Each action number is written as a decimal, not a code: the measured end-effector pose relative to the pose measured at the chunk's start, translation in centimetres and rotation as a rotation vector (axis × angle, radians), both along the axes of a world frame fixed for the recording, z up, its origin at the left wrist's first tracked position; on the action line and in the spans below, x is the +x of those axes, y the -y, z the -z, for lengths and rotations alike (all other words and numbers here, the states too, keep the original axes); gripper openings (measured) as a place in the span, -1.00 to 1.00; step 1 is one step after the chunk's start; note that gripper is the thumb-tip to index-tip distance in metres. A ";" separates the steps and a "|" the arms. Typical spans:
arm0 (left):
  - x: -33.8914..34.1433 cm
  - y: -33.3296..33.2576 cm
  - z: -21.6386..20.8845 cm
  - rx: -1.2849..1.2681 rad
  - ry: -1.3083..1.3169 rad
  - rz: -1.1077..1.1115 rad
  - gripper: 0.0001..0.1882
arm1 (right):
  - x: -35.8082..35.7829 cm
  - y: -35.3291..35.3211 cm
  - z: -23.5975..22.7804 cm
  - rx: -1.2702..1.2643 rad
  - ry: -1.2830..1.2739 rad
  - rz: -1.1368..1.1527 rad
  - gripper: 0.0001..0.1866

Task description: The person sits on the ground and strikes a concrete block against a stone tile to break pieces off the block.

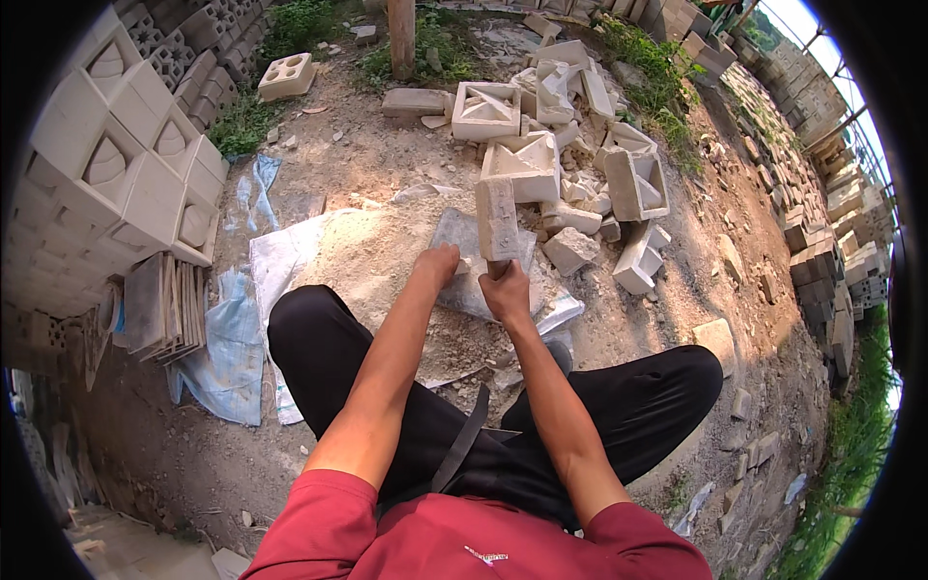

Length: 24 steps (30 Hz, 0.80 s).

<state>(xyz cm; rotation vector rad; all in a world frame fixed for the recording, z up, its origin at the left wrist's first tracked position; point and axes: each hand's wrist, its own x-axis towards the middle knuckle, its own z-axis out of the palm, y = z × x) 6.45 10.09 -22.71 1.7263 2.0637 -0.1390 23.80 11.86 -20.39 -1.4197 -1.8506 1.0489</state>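
My right hand (507, 290) is wrapped round the short dark handle of a mallet (498, 217). Its pale, dusty, block-shaped head stands upright above the fist. My left hand (440, 263) is closed low over a flat grey slab (467, 298), its fingertips at a small pale concrete chunk (463, 267). Part of that chunk is hidden by the fingers. A heap of crushed, sandy rubble (362, 253) spreads left of the slab, partly on a white sack (285, 256).
Broken decorative concrete blocks (522, 164) are piled beyond and right of the slab. Stacked pale blocks (145, 145) rise at the left, with thin boards (159, 309) leaning below them. A wooden post (402, 41) stands at the back. Loose bricks (822, 261) line the right side.
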 end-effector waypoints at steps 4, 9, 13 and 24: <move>0.2 -0.5 -0.7 -0.038 0.010 0.036 -0.67 | 0.4 -0.1 1.6 -0.048 0.037 -0.023 -0.56; 0.3 -0.7 -1.3 -0.069 0.005 0.034 -0.55 | 3.2 2.2 7.0 -0.205 0.429 -0.132 -0.44; -0.3 0.1 0.0 0.043 0.001 0.015 -0.65 | 2.1 0.7 5.8 -0.211 0.299 -0.125 -0.42; 0.2 -0.1 -2.0 -0.083 0.002 0.013 -0.70 | 0.4 2.0 5.8 -0.040 0.076 0.058 -0.51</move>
